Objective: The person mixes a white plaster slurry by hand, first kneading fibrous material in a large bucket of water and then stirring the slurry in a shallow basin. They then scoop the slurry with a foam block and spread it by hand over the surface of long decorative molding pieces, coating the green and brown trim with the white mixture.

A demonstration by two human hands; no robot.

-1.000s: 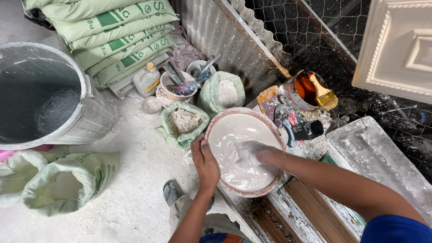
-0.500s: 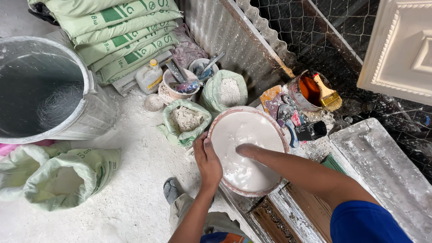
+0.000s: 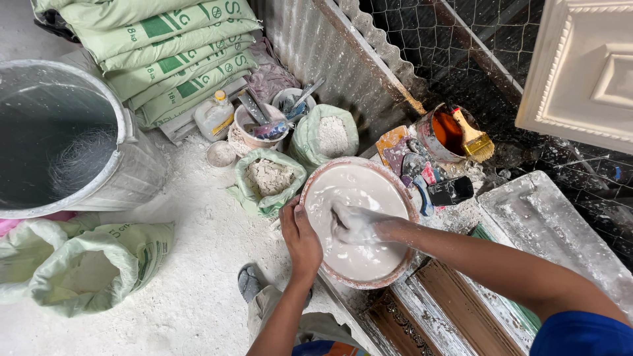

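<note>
A person is working white plaster mix in a round basin (image 3: pixel 315 191), the right hand (image 3: pixel 356 225) sunk into the wet mass, fingers spread apart and coated, forearm reaching in from the right. The left hand (image 3: pixel 300 234) is clamping the basin's near-left rim, thumb over the edge. Just beyond that rim, an open sack of powder (image 3: pixel 269 179) is sitting.
</note>
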